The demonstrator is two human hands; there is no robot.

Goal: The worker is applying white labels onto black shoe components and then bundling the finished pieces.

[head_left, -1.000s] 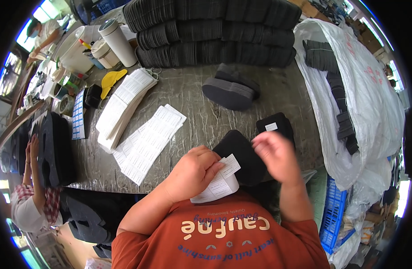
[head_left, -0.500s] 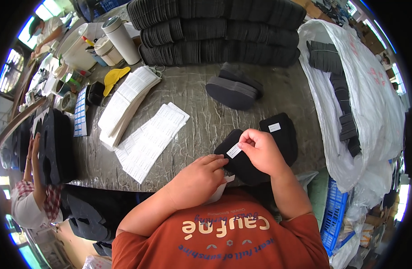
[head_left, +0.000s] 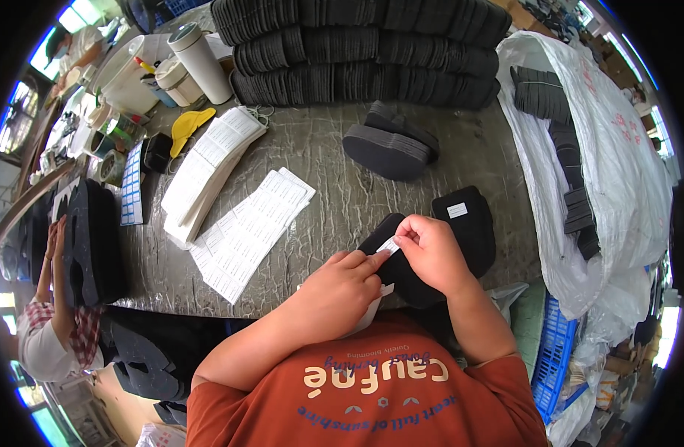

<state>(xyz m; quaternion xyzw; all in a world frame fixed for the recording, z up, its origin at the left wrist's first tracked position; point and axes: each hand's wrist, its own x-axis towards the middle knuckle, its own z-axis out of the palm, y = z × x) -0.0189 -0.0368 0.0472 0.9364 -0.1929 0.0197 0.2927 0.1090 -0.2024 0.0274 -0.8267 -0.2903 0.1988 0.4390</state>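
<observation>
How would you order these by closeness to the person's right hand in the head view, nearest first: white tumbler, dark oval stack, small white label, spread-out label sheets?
Measured from the right hand:
1. Small white label: at its fingers.
2. Dark oval stack: beyond it, slightly left.
3. Spread-out label sheets: to its left.
4. White tumbler: far left, toward the back.

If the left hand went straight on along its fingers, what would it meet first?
Most likely the small white label, directly at the index fingertip of the left hand; just past it, the right hand. Heights above the black pad are hard to judge.
</observation>
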